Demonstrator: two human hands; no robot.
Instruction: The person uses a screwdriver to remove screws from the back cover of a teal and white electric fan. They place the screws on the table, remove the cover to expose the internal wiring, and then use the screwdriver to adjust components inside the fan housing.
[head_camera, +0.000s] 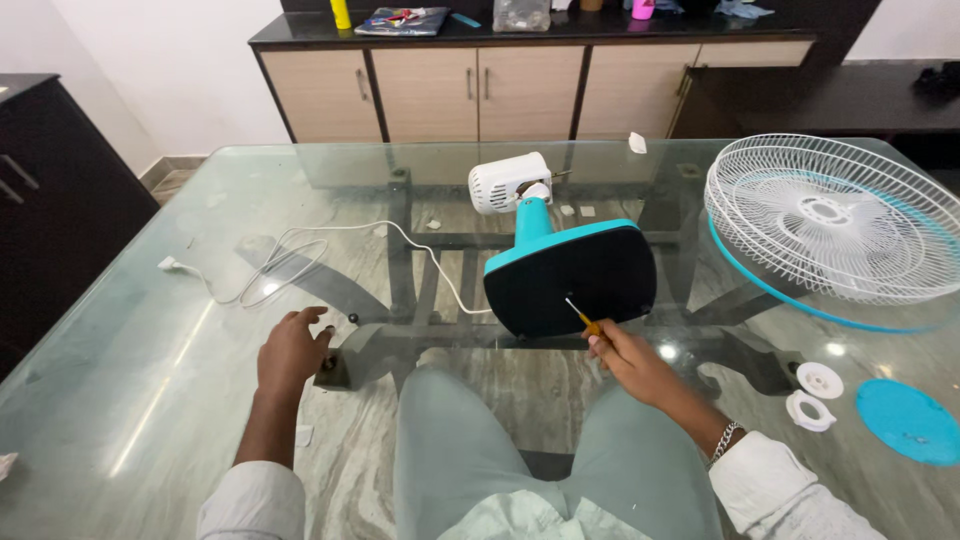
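Looking down from head height, the view takes in a glass-topped table (150, 380) with a partly dismantled table fan spread across it. The person's right hand (632, 362) is closed in a pinch around a small screwdriver (581, 316) with a yellow handle, its thin shaft angled up and to the left so the tip meets the black underside of the fan base (570, 282). That base, teal along its edge, lies tipped on its side near the middle of the table, with the white motor housing (508, 181) just behind it at the end of a teal neck. A silver bracelet shows at the right wrist.

The left hand (292, 350) rests palm down on the glass, fingers loosely curled and slightly spread, holding nothing. A small dark screw (352, 319) lies just beside its fingertips. A white power cord (300, 255) loops across the glass from the fan toward the left, ending in a plug.

At the right, the white wire fan guard (830, 215) lies flat like a shallow bowl, with the teal blade visible through its mesh. Near the right edge sit two white plastic rings (815, 395) and a round teal cap (908, 420), close together but apart from the guard.

Beyond the table stands a sideboard (470, 90) with pale wooden doors, all shut, and a dark top carrying a clear plastic container (521, 14) whose contents cannot be made out, a book, and a yellow bottle. The person's grey-green trousers show through the glass.
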